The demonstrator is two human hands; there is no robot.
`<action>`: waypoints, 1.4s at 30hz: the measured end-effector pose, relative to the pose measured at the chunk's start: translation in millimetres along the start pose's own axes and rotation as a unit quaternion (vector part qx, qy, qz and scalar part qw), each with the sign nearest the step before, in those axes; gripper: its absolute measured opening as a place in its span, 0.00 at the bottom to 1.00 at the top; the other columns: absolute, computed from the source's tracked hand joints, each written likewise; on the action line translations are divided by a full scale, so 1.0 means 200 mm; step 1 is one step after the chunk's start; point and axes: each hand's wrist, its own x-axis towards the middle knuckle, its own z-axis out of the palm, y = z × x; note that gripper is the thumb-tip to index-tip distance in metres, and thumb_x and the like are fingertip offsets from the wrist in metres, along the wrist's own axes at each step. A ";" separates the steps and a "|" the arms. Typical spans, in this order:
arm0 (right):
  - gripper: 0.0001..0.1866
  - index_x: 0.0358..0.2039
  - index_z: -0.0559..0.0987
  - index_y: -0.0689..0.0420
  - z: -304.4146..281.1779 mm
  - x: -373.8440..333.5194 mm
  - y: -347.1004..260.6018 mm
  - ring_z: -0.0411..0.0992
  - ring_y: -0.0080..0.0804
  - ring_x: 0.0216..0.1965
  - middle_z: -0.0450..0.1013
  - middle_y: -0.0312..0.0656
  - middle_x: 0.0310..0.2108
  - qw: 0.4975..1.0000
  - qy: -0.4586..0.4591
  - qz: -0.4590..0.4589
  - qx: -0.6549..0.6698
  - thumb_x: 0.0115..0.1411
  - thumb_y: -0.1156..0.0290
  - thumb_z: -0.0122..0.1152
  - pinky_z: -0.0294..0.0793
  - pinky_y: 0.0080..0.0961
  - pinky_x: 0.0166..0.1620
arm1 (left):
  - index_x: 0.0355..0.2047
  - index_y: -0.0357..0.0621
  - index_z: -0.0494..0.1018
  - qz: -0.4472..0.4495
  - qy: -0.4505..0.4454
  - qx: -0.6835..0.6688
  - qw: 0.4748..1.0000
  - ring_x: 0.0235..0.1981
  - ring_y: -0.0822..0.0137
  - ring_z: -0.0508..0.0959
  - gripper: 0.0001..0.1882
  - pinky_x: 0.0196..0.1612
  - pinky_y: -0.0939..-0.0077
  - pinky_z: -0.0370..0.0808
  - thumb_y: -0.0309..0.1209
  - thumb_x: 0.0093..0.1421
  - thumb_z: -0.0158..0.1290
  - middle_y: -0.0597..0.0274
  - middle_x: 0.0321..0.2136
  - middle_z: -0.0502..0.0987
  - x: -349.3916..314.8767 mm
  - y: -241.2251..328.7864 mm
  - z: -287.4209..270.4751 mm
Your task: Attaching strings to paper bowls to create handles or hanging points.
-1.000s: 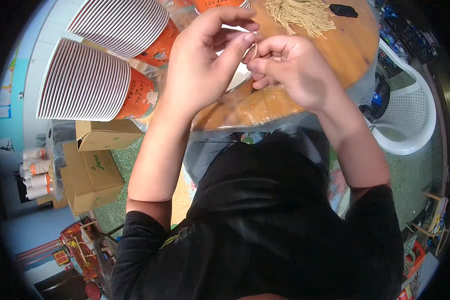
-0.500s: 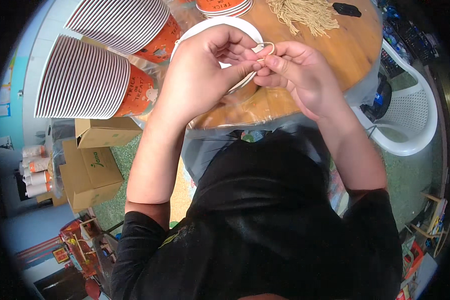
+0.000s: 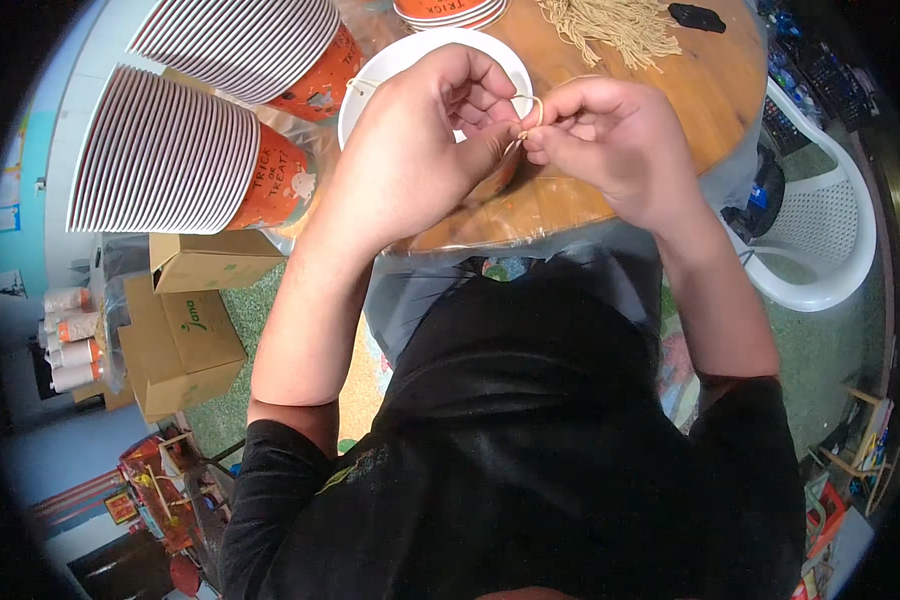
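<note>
My left hand (image 3: 425, 150) and my right hand (image 3: 615, 145) meet over the near rim of a round paper bucket (image 3: 505, 52), white inside. Both are closed, fingertips pinching a thin beige cord (image 3: 539, 103). The cord makes a small loop between them, with a knot-like crossing just below. Another bit of cord shows at the bucket's left rim. My left hand and wrist cover much of the bucket.
Two tall nested stacks of orange paper buckets, the nearer stack (image 3: 165, 150) and the farther stack (image 3: 240, 45), lie left. A bundle of beige cords (image 3: 615, 28) and a black object (image 3: 697, 17) rest on the wooden table (image 3: 710, 110). A white plastic chair (image 3: 820, 235) stands right.
My right hand has shifted slightly right and its fingers have curled in more. The cord now crosses in a knot-like shape below the loop. More of the bucket's left rim shows.
</note>
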 end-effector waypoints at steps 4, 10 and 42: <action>0.07 0.41 0.88 0.65 0.05 -0.02 -0.04 0.84 0.21 0.38 0.85 0.37 0.38 0.983 0.060 -0.042 -0.169 0.63 0.78 0.75 0.84 0.21 0.43 | 0.44 0.37 0.78 0.000 -0.005 -0.010 1.000 0.42 0.78 0.84 0.11 0.49 0.80 0.81 0.17 0.67 0.68 0.68 0.39 0.84 0.00 -0.01 -0.01; 0.08 0.40 0.87 0.61 0.10 -0.02 0.02 0.83 0.28 0.32 0.81 0.40 0.33 0.923 0.134 -0.201 -0.300 0.59 0.79 0.74 0.83 0.26 0.39 | 0.45 0.36 0.78 -0.012 -0.010 -0.014 1.000 0.42 0.78 0.84 0.10 0.50 0.81 0.81 0.16 0.67 0.67 0.67 0.40 0.84 0.00 0.01 0.00; 0.24 0.45 0.86 0.57 0.10 0.06 0.28 0.86 0.41 0.35 0.86 0.42 0.40 0.711 0.244 -0.533 -0.388 0.48 0.89 0.80 0.87 0.33 0.37 | 0.45 0.33 0.83 -0.143 -0.056 -0.151 0.977 0.34 0.79 0.80 0.08 0.40 0.80 0.78 0.29 0.75 0.64 0.67 0.35 0.85 0.00 0.00 0.00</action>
